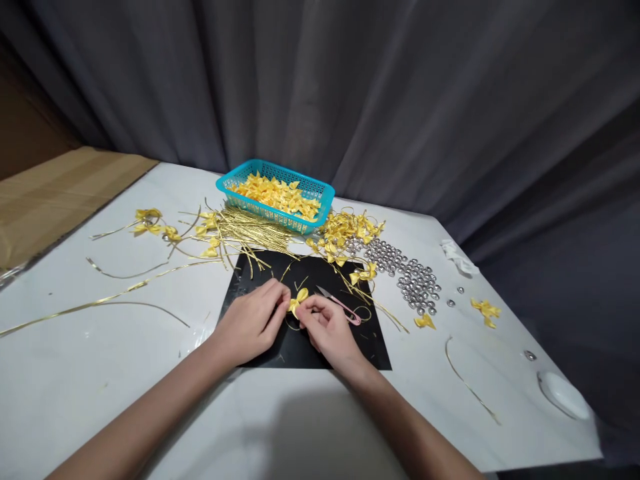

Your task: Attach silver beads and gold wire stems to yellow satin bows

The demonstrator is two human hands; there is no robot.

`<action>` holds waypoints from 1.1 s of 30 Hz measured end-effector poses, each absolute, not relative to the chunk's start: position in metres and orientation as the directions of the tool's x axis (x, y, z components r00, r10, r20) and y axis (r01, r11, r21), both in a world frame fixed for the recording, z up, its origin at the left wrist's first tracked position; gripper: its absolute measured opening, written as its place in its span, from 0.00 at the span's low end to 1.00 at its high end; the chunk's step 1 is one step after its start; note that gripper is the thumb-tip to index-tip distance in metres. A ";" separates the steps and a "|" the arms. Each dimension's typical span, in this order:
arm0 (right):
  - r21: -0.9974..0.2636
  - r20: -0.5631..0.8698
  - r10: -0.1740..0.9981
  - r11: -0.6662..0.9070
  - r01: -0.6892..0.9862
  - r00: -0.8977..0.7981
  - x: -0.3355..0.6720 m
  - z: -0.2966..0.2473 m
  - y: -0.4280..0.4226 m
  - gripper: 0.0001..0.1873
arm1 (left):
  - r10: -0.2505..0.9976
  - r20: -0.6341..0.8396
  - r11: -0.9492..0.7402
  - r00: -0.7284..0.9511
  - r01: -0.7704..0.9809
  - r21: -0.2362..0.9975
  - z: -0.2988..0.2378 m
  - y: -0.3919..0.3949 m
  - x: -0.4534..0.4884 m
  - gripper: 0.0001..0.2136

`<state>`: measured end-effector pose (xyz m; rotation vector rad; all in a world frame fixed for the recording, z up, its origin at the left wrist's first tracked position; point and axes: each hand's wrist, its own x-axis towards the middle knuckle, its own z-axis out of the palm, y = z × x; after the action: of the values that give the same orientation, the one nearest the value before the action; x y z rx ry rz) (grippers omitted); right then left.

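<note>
Both hands meet over a flat black rectangular mat [373, 350] that lies on the white tabletop [100, 380], and between them is a small yellow satin ribbon bow [299, 300], held just above the middle of the mat. The left hand [253, 321] is curled, its fingertips pinched onto the bow's left side; the right hand [327, 328] is likewise closed, thumb and forefinger nipping the bow from the right, with a thin loop of gold wire hanging beneath. A pair of pink-handled thread snips [343, 305] lies just beyond the right hand's knuckles; whether the fingers touch it I cannot tell. Behind the mat stands a teal plastic lattice basket [225, 181] filled with more yellow bows, and in front of it a bundle of straight gold wire ties [250, 230] spreads towards the mat's far edge. To the right of the basket sits a heap of finished bows on gold loops [345, 230], and beside that a scatter of small silver metal beads [413, 279]. A long gold strip [75, 308] runs across the table's left part, near a sheet of brown cardboard [55, 197]. At the right edge rests a white oval object [564, 395], with a loose yellow bow [485, 311] farther back, and grey pleated curtain [350, 87] closes off the rear
</note>
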<state>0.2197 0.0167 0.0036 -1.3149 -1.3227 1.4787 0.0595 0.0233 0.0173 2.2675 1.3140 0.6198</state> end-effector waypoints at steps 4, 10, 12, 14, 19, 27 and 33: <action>-0.980 -0.168 0.963 -0.141 0.139 -0.210 0.222 0.003 0.020 0.16 | 0.890 0.142 -0.428 0.433 0.688 0.586 0.016 0.025 0.057 0.09; -0.967 -0.110 0.971 -0.055 0.248 -0.213 0.223 0.000 0.020 0.13 | 0.930 0.074 -0.291 0.359 0.598 0.747 0.014 0.027 0.056 0.08; -0.963 -0.074 0.977 -0.018 0.267 -0.199 0.222 0.001 0.019 0.13 | 0.945 0.049 -0.216 0.324 0.504 0.836 0.012 0.027 0.057 0.08; -0.958 -0.040 0.981 0.016 0.286 -0.188 0.221 0.001 0.018 0.13 | 0.960 0.033 -0.150 0.278 0.409 0.900 0.010 0.028 0.058 0.07; -0.938 0.045 0.982 0.104 0.330 -0.182 0.222 0.003 0.019 0.11 | 0.978 -0.021 -0.038 0.206 0.278 0.960 0.008 0.029 0.062 0.12; -0.824 0.216 0.908 0.367 0.433 -0.359 0.229 0.007 0.018 0.08 | 0.962 -0.072 0.053 0.264 0.078 0.996 0.014 0.028 0.068 0.09; -0.686 0.306 0.893 0.447 0.573 -0.330 0.231 0.007 0.024 0.08 | 0.999 -0.050 0.049 -0.020 -0.044 0.998 0.030 0.038 0.047 0.11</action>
<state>0.2310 0.0242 0.0069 -1.2236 -2.0337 0.6156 0.0467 0.0380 0.0303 1.1302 1.2152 1.2081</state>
